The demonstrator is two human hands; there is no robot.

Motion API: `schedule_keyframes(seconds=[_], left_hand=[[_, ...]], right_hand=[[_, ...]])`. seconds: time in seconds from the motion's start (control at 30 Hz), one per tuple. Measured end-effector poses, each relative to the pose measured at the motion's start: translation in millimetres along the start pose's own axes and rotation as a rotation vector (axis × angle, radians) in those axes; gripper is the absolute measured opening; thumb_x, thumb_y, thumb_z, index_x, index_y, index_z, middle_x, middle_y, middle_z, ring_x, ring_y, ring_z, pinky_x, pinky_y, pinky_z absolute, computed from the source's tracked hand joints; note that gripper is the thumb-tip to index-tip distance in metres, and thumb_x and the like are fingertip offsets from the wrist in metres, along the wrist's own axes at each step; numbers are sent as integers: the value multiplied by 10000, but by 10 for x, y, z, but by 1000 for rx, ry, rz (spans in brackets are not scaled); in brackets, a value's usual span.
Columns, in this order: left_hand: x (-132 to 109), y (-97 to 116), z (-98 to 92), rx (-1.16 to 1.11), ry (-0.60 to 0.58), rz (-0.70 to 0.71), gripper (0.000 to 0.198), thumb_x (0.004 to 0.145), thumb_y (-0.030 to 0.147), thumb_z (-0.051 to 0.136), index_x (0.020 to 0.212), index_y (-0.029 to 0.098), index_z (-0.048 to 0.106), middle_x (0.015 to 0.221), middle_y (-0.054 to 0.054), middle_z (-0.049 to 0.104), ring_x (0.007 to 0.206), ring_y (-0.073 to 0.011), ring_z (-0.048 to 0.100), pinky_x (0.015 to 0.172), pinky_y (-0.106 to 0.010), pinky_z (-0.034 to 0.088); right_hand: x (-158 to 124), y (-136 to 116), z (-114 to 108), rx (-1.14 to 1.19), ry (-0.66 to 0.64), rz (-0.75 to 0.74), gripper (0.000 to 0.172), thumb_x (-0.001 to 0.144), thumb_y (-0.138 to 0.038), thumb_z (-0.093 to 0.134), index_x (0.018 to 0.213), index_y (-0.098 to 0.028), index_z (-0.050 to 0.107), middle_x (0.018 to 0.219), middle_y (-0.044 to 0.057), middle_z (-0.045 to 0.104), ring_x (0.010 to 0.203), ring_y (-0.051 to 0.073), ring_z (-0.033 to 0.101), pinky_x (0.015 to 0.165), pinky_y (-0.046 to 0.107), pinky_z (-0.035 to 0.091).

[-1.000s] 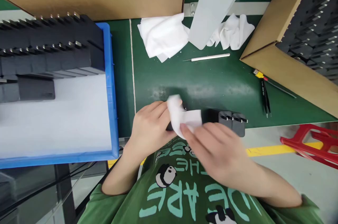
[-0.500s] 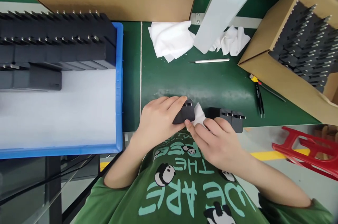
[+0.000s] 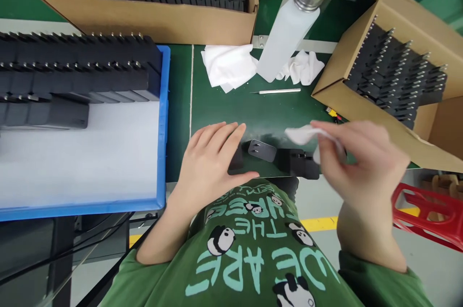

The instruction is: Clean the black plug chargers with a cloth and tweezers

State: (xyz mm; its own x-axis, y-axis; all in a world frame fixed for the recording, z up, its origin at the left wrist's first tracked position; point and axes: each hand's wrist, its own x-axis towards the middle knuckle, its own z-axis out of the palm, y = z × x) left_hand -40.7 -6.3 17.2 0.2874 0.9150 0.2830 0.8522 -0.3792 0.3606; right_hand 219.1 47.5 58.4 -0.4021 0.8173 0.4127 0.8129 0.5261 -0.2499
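Note:
My left hand [image 3: 211, 157] grips a black plug adapter [image 3: 258, 151] near the table's front edge, its metal prongs facing up. My right hand [image 3: 356, 157] is raised to the right of it, pinching a small white wipe [image 3: 300, 134]. Below that hand, more black adapters [image 3: 300, 164] sit in a short row on the green mat [image 3: 253, 111], partly hidden by my fingers.
A blue tray [image 3: 162, 128] at left holds rows of black adapters on white foam. Cardboard boxes [image 3: 152, 17] [image 3: 383, 104] of adapters stand at the back and right. White cloths [image 3: 227, 65], a white bottle [image 3: 285, 32], a thin white stick [image 3: 278, 90] and a red stool [image 3: 430, 213] are around.
My right hand has lifted the wipe off the adapter and swung up and to the right. My left hand keeps hold of the adapter, which now lies uncovered.

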Motion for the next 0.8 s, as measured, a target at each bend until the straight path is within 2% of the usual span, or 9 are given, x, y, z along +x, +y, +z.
schedule_keyframes(seconds=[0.07, 0.17, 0.27, 0.33, 0.4, 0.47, 0.53, 0.7, 0.8], left_hand=[[-68, -9, -61, -46, 16, -41, 803, 823, 616, 736, 1448, 184, 474, 1381, -157, 638, 1267, -370, 603, 1074, -512, 481], [-205, -44, -109, -107, -48, -138, 836, 844, 516, 759, 1528, 234, 368, 1466, -139, 564, 1327, -346, 561, 1081, -484, 497], [-305, -88, -111, -131, -193, -245, 890, 860, 372, 768, 1581, 269, 256, 1521, -135, 503, 1382, -350, 513, 1068, -481, 516], [-321, -115, -103, -165, -273, -288, 865, 863, 282, 758, 1572, 282, 262, 1501, -125, 522, 1355, -345, 539, 1048, -480, 530], [-302, -140, -99, -203, -305, -307, 728, 872, 212, 730, 1504, 280, 374, 1431, -101, 582, 1274, -325, 599, 1019, -469, 544], [-275, -160, -97, -230, -302, -311, 585, 876, 182, 714, 1404, 270, 478, 1357, -79, 627, 1214, -306, 630, 1006, -458, 547], [-263, -173, -88, -249, -295, -315, 543, 866, 188, 730, 1355, 270, 510, 1329, -68, 642, 1208, -302, 630, 1002, -453, 546], [-323, -150, -1, -301, -251, -348, 680, 798, 238, 823, 1378, 263, 468, 1372, -82, 625, 1243, -305, 604, 1012, -441, 537], [-362, -116, 56, -345, -194, -372, 694, 785, 250, 838, 1372, 238, 468, 1360, -93, 624, 1232, -296, 596, 1026, -433, 522]], right_hand=[[118, 118, 5, -61, 12, 43, 227, 974, -183, 516, 1070, -233, 715, 788, 72, 681, 759, 254, 635, 735, 419, 489], [214, 112, 70, -62, -201, -40, 249, 992, -216, 497, 1116, -166, 707, 923, 122, 711, 847, 283, 638, 772, 432, 513], [177, -115, 187, 41, -376, -158, 316, 988, -260, 540, 1262, -130, 628, 1151, 165, 683, 1009, 308, 626, 880, 456, 534], [126, -291, 279, 56, -499, -214, 357, 978, -223, 542, 1315, -111, 584, 1137, 168, 681, 995, 307, 627, 854, 453, 550], [96, -414, 365, 26, -595, -218, 382, 970, -170, 519, 1342, -91, 560, 1067, 163, 690, 952, 309, 636, 810, 449, 561], [88, -469, 429, 21, -601, -163, 434, 970, -177, 520, 1392, -75, 514, 1040, 160, 688, 937, 313, 647, 783, 442, 570], [80, -481, 466, 48, -554, -82, 494, 974, -226, 542, 1437, -76, 460, 1051, 155, 678, 909, 306, 661, 739, 424, 579], [-54, -544, 499, 172, -442, 35, 385, 1004, -273, 515, 1359, -123, 514, 1089, 140, 658, 855, 261, 685, 683, 369, 586], [-174, -638, 515, 267, -422, 65, 483, 1030, -369, 478, 1450, -136, 425, 1190, 168, 635, 961, 271, 695, 706, 369, 610]])
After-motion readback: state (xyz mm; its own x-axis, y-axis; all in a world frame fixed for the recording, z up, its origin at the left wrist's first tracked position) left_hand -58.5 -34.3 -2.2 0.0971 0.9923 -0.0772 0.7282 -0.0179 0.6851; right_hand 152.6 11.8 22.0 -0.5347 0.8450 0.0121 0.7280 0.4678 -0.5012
